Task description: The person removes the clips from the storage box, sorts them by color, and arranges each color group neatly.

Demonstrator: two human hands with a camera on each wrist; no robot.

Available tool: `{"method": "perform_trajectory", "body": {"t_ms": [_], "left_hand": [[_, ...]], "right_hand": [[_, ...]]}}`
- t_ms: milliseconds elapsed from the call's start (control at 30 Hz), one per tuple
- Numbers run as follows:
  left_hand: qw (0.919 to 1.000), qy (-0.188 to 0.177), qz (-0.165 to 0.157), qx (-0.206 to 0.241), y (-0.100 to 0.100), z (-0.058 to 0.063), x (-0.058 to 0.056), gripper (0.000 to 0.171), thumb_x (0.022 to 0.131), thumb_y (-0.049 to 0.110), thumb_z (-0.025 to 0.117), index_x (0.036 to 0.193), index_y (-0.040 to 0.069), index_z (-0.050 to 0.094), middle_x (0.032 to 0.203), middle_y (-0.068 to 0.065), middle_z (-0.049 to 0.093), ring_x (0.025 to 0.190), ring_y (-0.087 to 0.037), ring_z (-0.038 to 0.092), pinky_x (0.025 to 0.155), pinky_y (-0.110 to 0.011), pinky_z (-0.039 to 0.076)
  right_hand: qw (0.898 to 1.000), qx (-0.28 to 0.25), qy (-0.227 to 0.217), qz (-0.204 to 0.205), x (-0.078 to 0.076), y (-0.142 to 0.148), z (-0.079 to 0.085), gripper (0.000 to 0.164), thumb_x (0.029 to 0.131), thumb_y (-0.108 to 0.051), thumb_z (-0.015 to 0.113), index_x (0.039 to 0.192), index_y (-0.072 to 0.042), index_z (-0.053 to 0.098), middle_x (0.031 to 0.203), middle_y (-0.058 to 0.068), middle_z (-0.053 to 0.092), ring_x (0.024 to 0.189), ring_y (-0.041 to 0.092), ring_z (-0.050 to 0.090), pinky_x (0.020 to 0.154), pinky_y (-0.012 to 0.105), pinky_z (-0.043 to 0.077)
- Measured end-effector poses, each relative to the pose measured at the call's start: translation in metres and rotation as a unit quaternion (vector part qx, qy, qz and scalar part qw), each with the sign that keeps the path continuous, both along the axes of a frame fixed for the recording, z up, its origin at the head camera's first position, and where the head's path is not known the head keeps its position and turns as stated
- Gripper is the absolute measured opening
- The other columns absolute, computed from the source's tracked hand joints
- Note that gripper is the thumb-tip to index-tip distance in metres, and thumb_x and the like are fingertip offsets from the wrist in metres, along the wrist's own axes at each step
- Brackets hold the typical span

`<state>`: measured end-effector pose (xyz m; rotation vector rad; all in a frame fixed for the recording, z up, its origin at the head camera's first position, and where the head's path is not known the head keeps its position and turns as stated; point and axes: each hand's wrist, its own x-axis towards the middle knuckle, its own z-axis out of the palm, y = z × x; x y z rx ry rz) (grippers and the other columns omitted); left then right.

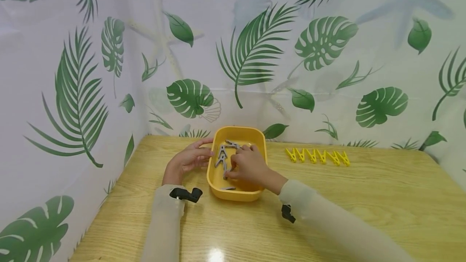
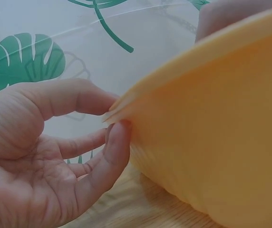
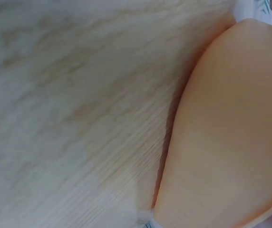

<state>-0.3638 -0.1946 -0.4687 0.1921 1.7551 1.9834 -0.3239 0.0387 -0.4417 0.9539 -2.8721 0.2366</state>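
Observation:
A yellow plastic basin (image 1: 236, 195) stands on the table with several grey clothespins (image 1: 221, 160) lying in it. At its left side my left hand (image 1: 189, 159) holds the basin by its rim; the left wrist view has the thumb and a finger (image 2: 118, 147) meeting at the edge. My right hand (image 1: 251, 166) reaches down inside the basin, fingers curled, pinching a grey clothespin (image 1: 225, 174) at the thumb tip. The hand covers the basin's right half. From the right wrist, only the basin's outer wall (image 3: 231, 123) and the wooden surface show, with the fingers hidden.
A row of several yellow clothespins (image 1: 311, 156) lies on the wooden table (image 1: 382, 205) to the right of the basin. Behind and to the left hangs a white leaf-print cloth (image 1: 204, 63), meeting the table's back edge.

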Motion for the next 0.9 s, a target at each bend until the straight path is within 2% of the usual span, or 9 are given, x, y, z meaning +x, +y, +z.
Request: {"method": "perform_trajectory", "body": {"t_ms": [167,333,433,567,733,900], "left_hand": [[1.0,-0.005,0.006,-0.004,-0.0011,0.0008,0.0,0.062,0.099,0.002,0.057,0.157,0.009,0.035,0.134,-0.017,0.062,0.1,-0.013,0.068,0.083,-0.031,0.059],[0.9999,-0.005,0.009,-0.003,-0.0007,0.0004,0.0008,0.062,0.099,0.002,0.057,0.157,0.01,0.036,0.136,-0.018,0.06,0.101,-0.014,0.067,0.084,-0.032,0.059],[1.0,-0.004,0.009,-0.001,-0.0005,-0.001,0.0003,0.063,0.099,0.003,0.058,0.157,0.01,0.036,0.137,-0.018,0.06,0.101,-0.014,0.068,0.085,-0.032,0.059],[1.0,-0.003,0.009,0.001,-0.0006,-0.0011,0.001,0.063,0.099,0.002,0.058,0.157,0.01,0.036,0.138,-0.018,0.06,0.101,-0.013,0.068,0.084,-0.031,0.059],[1.0,-0.003,0.009,0.002,-0.0012,0.0004,0.0021,0.063,0.099,0.001,0.058,0.157,0.01,0.036,0.133,-0.015,0.063,0.099,-0.012,0.067,0.083,-0.03,0.059],[0.9999,-0.007,0.008,0.004,-0.0015,0.0004,0.0005,0.064,0.098,0.002,0.057,0.158,0.01,0.035,0.135,-0.016,0.061,0.1,-0.013,0.067,0.083,-0.03,0.059]], "right_hand": [[0.999,0.035,-0.001,-0.019,-0.0022,-0.0058,-0.0013,0.045,0.082,-0.061,0.077,0.069,-0.019,0.067,0.077,-0.003,0.06,0.083,0.021,0.047,0.086,0.044,0.036],[0.997,0.066,-0.009,-0.037,-0.0028,-0.0099,-0.0055,0.053,0.083,-0.069,0.07,0.071,-0.018,0.063,0.083,0.0,0.06,0.092,0.023,0.05,0.089,0.044,0.035],[0.997,0.07,-0.006,-0.041,-0.0019,-0.0104,-0.0071,0.049,0.084,-0.065,0.07,0.071,-0.018,0.063,0.084,0.0,0.061,0.095,0.025,0.052,0.091,0.045,0.036],[0.998,0.048,-0.001,-0.04,-0.001,-0.0087,-0.0063,0.037,0.086,-0.049,0.075,0.069,-0.018,0.062,0.081,0.0,0.06,0.092,0.025,0.053,0.091,0.048,0.038],[0.998,0.0,-0.02,-0.054,-0.0016,-0.0066,-0.0039,0.023,0.086,-0.033,0.08,0.075,-0.016,0.07,0.082,0.0,0.065,0.088,0.025,0.054,0.091,0.05,0.041],[0.992,-0.055,-0.091,-0.074,-0.0095,-0.0036,-0.006,0.02,0.082,-0.031,0.085,0.078,-0.016,0.072,0.081,-0.001,0.066,0.086,0.021,0.055,0.089,0.05,0.04]]}}
